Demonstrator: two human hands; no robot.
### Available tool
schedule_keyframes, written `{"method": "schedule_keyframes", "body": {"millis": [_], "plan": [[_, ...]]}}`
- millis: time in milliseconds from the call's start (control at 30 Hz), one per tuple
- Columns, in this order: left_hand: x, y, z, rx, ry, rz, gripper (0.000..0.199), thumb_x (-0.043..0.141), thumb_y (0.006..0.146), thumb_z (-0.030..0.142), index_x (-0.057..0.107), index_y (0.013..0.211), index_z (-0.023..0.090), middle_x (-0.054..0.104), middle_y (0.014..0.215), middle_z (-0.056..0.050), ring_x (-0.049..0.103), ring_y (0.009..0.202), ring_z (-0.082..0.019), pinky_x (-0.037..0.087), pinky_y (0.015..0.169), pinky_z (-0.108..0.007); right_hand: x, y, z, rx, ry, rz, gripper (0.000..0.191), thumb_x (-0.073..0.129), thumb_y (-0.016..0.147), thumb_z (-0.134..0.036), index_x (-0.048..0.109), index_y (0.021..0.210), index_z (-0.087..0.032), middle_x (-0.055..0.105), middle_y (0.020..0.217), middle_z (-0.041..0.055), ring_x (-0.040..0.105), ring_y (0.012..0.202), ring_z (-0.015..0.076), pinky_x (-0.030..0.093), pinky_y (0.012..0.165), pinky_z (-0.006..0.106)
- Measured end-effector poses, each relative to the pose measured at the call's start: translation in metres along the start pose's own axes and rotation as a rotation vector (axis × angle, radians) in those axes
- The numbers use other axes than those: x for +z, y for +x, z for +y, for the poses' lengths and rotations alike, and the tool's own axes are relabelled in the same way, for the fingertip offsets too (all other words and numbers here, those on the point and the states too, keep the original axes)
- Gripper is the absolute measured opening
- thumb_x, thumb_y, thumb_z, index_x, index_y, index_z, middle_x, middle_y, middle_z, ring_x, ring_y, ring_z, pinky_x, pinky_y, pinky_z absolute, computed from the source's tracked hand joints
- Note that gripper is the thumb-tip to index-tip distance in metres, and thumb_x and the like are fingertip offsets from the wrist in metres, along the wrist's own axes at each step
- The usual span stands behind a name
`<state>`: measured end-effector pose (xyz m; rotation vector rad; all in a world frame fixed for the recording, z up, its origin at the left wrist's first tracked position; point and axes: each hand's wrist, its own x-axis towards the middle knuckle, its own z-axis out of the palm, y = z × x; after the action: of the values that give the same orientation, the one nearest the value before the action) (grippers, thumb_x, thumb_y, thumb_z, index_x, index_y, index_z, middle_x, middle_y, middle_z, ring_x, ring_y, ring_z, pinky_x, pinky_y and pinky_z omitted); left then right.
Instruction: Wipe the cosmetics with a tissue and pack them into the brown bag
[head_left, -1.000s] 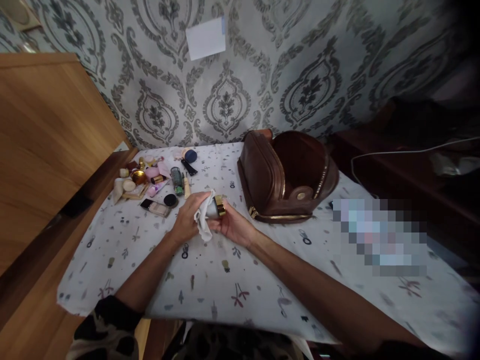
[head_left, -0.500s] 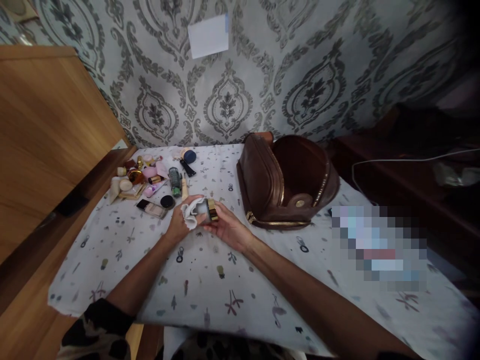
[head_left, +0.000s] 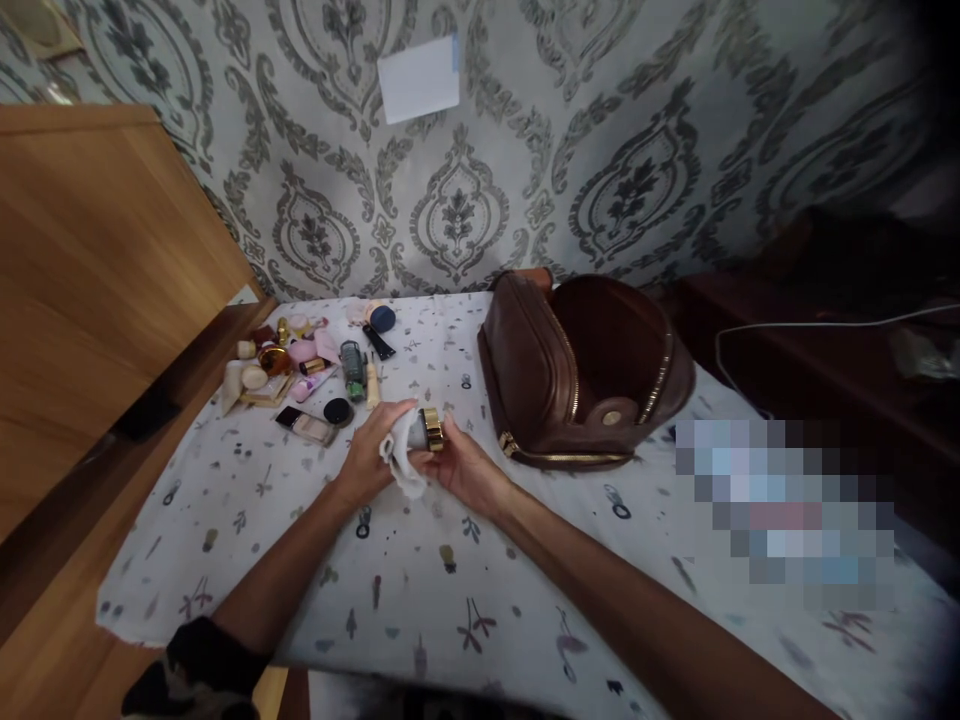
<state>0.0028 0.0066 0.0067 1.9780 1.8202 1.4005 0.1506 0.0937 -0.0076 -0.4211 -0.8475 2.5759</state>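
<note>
My left hand (head_left: 373, 455) is closed around a crumpled white cloth (head_left: 405, 462), which wraps one end of a small container with a gold cap (head_left: 433, 428). The container lies sideways between both hands, a greyish body showing beside the cap; whether it is a jar or a bottle I cannot tell. My right hand (head_left: 472, 468) grips it at the capped end, thumb near the gold rim. Just beyond my left hand lie a cream-coloured tube (head_left: 372, 384), a round black lid or compact (head_left: 338, 411) and a flat bottle with a black cap (head_left: 306, 424).
An unzipped brown leather bag (head_left: 529, 365) stands right of my hands. Several cosmetics, including an amber round bottle (head_left: 274, 360) and a dark green bottle (head_left: 352, 370), cluster at the back left. A patterned white cloth (head_left: 420, 570) covers the table; a blurred patch lies at right.
My hands and the container have shifted slightly to the right in view. The white cloth now hangs lower, below the container. The whole view has tilted a little.
</note>
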Motion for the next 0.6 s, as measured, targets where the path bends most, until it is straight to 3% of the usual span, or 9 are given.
{"method": "schedule_keyframes", "body": {"millis": [100, 200, 300, 400, 500, 600], "plan": [[0.0003, -0.0009, -0.0041, -0.126, -0.095, 0.033, 0.053, 0.069, 0.083, 0.049, 0.058, 0.126, 0.020, 0.066, 0.115, -0.010, 0.064, 0.102, -0.025, 0.052, 0.089, -0.037, 0.0006, -0.0039, -0.0009, -0.043, -0.081, -0.015, 0.039, 0.076, 0.078, -0.047, 0.066, 0.104, -0.019, 0.070, 0.098, 0.0039, 0.066, 0.084, 0.0141, 0.054, 0.072, 0.025], [-0.0003, -0.0015, -0.0065, -0.144, -0.141, 0.003, 0.045, 0.061, 0.088, 0.049, 0.061, 0.123, 0.020, 0.068, 0.110, -0.010, 0.065, 0.097, -0.025, 0.052, 0.085, -0.037, 0.0022, -0.0068, -0.0016, -0.086, -0.125, -0.014, 0.040, 0.078, 0.078, -0.041, 0.061, 0.110, -0.025, 0.069, 0.100, 0.0012, 0.067, 0.085, 0.0149, 0.054, 0.070, 0.025], [-0.0019, -0.0011, -0.0055, -0.045, -0.085, -0.008, 0.036, 0.055, 0.093, 0.041, 0.063, 0.123, 0.022, 0.068, 0.108, -0.010, 0.064, 0.097, -0.024, 0.052, 0.085, -0.038, 0.0036, -0.0075, -0.0008, -0.086, -0.128, -0.001, 0.036, 0.076, 0.078, -0.043, 0.060, 0.106, -0.025, 0.069, 0.095, 0.0009, 0.069, 0.082, 0.0157, 0.055, 0.069, 0.026], [-0.0045, -0.0002, -0.0027, 0.090, -0.010, -0.052, 0.039, 0.056, 0.094, 0.038, 0.060, 0.131, 0.025, 0.062, 0.120, -0.012, 0.061, 0.109, -0.026, 0.051, 0.091, -0.039, 0.0028, -0.0061, 0.0007, -0.074, -0.089, 0.027, 0.035, 0.076, 0.078, -0.046, 0.061, 0.099, -0.022, 0.069, 0.090, 0.0008, 0.068, 0.077, 0.0157, 0.056, 0.066, 0.027], [-0.0066, -0.0004, -0.0004, 0.200, 0.098, -0.108, 0.050, 0.059, 0.091, 0.047, 0.054, 0.138, 0.032, 0.050, 0.139, -0.013, 0.054, 0.123, -0.030, 0.048, 0.099, -0.044, -0.0010, -0.0033, 0.0009, -0.049, -0.026, 0.035, 0.034, 0.071, 0.082, -0.048, 0.062, 0.099, -0.020, 0.070, 0.090, 0.0031, 0.067, 0.073, 0.0156, 0.056, 0.065, 0.029], [-0.0065, -0.0023, 0.0014, 0.243, 0.134, -0.138, 0.060, 0.051, 0.090, 0.062, 0.050, 0.142, 0.033, 0.035, 0.153, -0.014, 0.044, 0.134, -0.035, 0.044, 0.105, -0.049, -0.0054, 0.0000, -0.0019, 0.048, 0.045, 0.038, 0.034, 0.059, 0.090, -0.050, 0.064, 0.099, -0.017, 0.071, 0.084, 0.0051, 0.066, 0.067, 0.0153, 0.055, 0.062, 0.027]]}}
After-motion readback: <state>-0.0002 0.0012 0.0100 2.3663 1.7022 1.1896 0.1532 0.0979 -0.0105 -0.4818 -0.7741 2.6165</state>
